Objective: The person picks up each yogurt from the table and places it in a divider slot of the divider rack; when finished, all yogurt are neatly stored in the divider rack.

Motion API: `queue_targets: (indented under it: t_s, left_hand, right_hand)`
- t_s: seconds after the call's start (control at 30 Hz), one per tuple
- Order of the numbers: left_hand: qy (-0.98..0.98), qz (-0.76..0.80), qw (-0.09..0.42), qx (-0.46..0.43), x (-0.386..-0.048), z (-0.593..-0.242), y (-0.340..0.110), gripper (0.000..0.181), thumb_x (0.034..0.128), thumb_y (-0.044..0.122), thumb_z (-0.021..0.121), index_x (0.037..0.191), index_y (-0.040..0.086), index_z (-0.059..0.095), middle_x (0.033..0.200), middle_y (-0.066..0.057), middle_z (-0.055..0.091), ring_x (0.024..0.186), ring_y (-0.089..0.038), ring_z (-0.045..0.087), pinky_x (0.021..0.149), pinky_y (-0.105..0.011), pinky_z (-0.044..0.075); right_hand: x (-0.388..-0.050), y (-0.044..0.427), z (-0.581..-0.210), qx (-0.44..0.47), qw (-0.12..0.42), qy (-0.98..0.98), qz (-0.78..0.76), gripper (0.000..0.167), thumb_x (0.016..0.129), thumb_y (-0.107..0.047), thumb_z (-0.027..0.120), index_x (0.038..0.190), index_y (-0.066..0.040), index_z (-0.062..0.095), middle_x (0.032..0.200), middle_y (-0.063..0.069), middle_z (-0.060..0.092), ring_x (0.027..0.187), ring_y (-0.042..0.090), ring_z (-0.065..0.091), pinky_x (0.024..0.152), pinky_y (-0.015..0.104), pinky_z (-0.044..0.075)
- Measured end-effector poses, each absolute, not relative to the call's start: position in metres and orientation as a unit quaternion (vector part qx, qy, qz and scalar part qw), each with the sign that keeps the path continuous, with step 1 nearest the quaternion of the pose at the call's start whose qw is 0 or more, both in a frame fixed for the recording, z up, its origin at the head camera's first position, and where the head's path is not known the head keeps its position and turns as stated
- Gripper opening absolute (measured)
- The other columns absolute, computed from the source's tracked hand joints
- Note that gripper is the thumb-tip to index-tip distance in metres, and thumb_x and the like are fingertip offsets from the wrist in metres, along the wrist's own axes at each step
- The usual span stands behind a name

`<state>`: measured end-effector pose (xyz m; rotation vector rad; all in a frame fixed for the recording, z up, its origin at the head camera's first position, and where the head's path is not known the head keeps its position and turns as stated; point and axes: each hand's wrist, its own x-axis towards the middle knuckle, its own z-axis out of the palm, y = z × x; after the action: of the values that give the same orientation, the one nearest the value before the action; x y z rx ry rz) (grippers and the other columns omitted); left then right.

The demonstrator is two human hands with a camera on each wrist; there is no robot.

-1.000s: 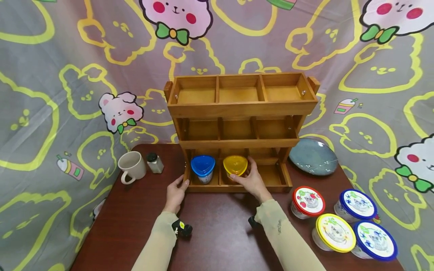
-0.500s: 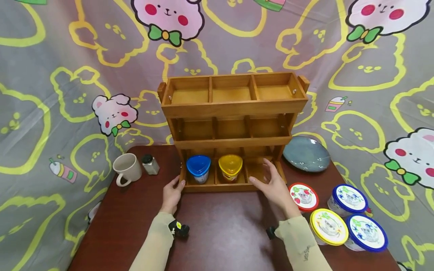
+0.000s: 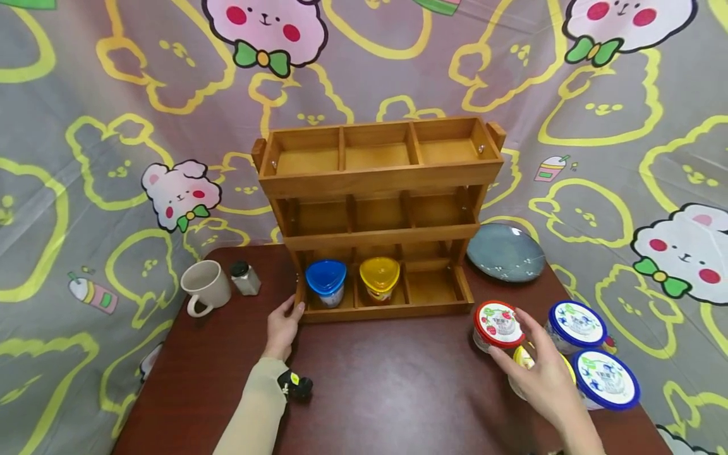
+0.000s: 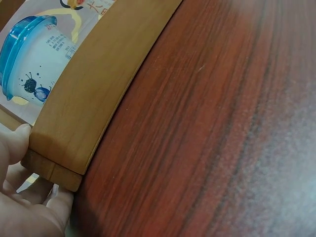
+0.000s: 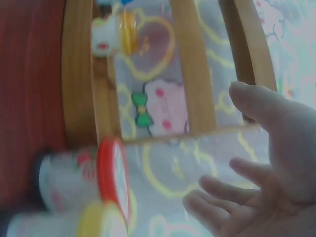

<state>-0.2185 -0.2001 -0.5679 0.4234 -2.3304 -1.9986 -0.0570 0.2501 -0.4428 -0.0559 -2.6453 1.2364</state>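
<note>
My left hand [image 3: 281,328] grips the front left corner of a three-tier wooden rack [image 3: 381,172]; the left wrist view has the thumb on the frame [image 4: 94,89] and fingers beneath. In the bottom tier, a blue-lidded cup [image 3: 326,278] sits in the left compartment and a yellow-lidded cup [image 3: 380,275] in the middle one. At the right, my right hand [image 3: 543,379], fingers spread, hovers over round tubs. Nearest its fingertips is the red-lidded tub [image 3: 497,323]; the hand partly hides a yellow-lidded tub [image 3: 522,357]. In the right wrist view a gap separates hand and red-lidded tub [image 5: 111,173].
Two blue-lidded tubs [image 3: 577,323] stand at the far right, one nearer than the other. A grey-blue plate [image 3: 505,253] lies right of the rack. On the left are a beige mug [image 3: 207,287] and a black-capped jar [image 3: 246,278]. Patterned cloth [image 3: 188,196] hangs behind.
The right hand let go of the yellow-lidded cup and moved right to the round tubs. The left hand stayed at the rack's corner. The head view shifted slightly right.
</note>
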Motion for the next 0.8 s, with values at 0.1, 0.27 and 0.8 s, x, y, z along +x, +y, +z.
queue_targets:
  t_s: [0.1,0.27,0.8]
  left_hand:
    - [-0.752,-0.644,0.019,0.139,-0.218,-0.568,-0.201,0.051,0.1017,0.02,0.059,0.146,0.0,0.046,0.147,-0.02,0.046,0.135,-0.033,0.041,0.112,-0.049,0.032]
    - [-0.758,-0.637,0.02,0.139,-0.218,-0.568,-0.201,0.051,0.1022,0.022,0.058,0.146,0.0,0.046,0.148,-0.02,0.045,0.136,-0.033,0.04,0.113,-0.049,0.031]
    - [-0.751,-0.645,0.023,0.141,-0.219,-0.571,-0.201,0.052,0.1011,0.022,0.06,0.146,-0.001,0.046,0.148,-0.021,0.045,0.135,-0.033,0.041,0.111,-0.049,0.032]
  right_hand:
    - [-0.046,0.267,-0.445,-0.039,0.116,-0.909,0.399,0.088,0.086,-0.033,0.079,0.154,-0.004,0.029,0.147,0.026,0.042,0.129,0.046,0.044,0.097,0.005,0.031]
    - [-0.048,0.292,-0.448,-0.062,0.091,-0.931,0.348,0.094,0.087,-0.04,0.077,0.154,0.0,0.025,0.147,0.033,0.036,0.127,0.055,0.039,0.099,0.063,0.039]
    - [-0.114,0.31,-0.459,0.045,-0.036,-0.967,0.246,0.127,0.074,-0.057,0.081,0.151,0.014,0.009,0.145,0.043,0.024,0.127,0.058,0.033,0.097,0.071,0.035]
